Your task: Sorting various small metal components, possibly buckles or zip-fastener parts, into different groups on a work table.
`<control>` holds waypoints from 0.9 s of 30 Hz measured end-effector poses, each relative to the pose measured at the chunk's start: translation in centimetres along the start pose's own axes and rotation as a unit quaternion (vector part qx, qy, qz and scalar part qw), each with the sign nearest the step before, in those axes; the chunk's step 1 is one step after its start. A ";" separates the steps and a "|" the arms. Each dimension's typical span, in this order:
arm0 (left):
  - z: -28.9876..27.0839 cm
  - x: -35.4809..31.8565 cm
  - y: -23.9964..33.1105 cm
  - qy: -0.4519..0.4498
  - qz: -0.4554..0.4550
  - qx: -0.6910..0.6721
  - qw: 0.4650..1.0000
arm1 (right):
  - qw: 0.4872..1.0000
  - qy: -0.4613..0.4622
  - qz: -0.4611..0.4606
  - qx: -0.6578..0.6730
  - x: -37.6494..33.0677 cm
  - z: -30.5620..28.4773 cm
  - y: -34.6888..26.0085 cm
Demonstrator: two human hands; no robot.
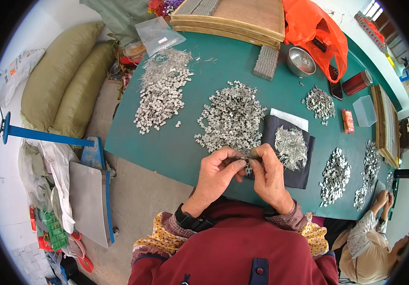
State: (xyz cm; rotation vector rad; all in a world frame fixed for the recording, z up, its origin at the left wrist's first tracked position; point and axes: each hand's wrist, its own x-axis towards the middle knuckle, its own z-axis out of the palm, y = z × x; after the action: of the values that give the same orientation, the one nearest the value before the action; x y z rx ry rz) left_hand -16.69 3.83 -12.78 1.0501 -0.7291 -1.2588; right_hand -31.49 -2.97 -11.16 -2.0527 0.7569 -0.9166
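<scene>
My left hand (pixel 217 176) and my right hand (pixel 270 179) meet at the table's near edge, both closed in a pinch. Between the fingertips is a small metal part (pixel 244 159), mostly covered by the fingers, so its exact kind is unclear. Just beyond lies a large heap of small silvery metal pieces (pixel 230 116). To the right of it, thin metal pins (pixel 291 147) are piled on a folded dark cloth (pixel 298 178), close to my right hand.
More small metal pieces (pixel 159 99) and loose pins (pixel 166 61) lie far left on the green table (pixel 133 142). Rightward are smaller heaps (pixel 335 178), a metal bowl (pixel 301 61), a red can (pixel 357 82) and a clear box (pixel 365 111). A co-worker's hands (pixel 382 202) work at the right edge.
</scene>
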 end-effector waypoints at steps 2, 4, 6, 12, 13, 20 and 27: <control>0.0 -0.1 0.1 0.005 0.001 0.010 1.000 | 1.000 0.000 -0.001 -0.002 0.0 0.0 -0.1; 0.1 -0.1 0.2 0.009 0.001 0.020 1.000 | 1.000 0.001 -0.006 0.000 -0.1 0.0 -0.1; 0.0 -0.1 0.3 0.006 -0.014 0.035 0.999 | 1.000 0.002 -0.005 0.000 -0.2 0.2 0.0; 0.1 -0.1 0.2 0.008 -0.010 0.015 1.000 | 1.000 0.011 -0.008 -0.003 -0.1 0.4 -0.1; 0.1 -0.1 0.1 0.009 -0.010 0.015 1.000 | 1.000 0.013 -0.012 -0.004 -0.1 0.4 -0.1; -0.3 -0.2 -0.1 0.032 0.000 -0.018 0.999 | 0.999 0.021 -0.017 -0.020 0.2 1.3 0.1; -5.3 -1.4 0.8 0.177 0.016 -0.018 0.984 | 0.998 -0.043 0.015 -0.032 1.8 2.6 1.1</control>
State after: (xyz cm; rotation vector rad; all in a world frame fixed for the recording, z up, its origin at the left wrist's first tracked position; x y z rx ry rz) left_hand -11.91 6.36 -13.91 1.1878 -0.4475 -1.0175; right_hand -28.59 -3.88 -12.63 -2.1172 0.7776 -0.7910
